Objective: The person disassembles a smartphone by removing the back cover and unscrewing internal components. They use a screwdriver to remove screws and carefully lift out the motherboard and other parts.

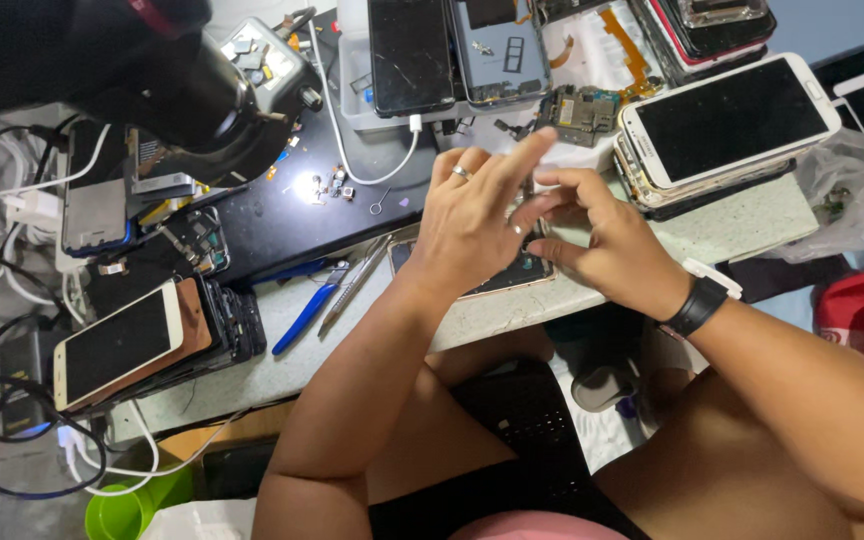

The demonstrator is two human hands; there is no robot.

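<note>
One view only, head cam, worn by the person, looking steeply down & slightly fwd over own lap onto the desk (752,215). Close range: both forearms enter from bottom edge, left hand (467,225) & right hand (602,240) sit near frame centre. Desk runs diagonally, lower left to upper right. A dark lamp head (167,85) juts in at top left, very near the lens, partly blocking. No 2nd view, so no shared area.

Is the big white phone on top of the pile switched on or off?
It looks off. The white phone lies face up on a stack of phones, and its screen is plain black with nothing lit.
</note>
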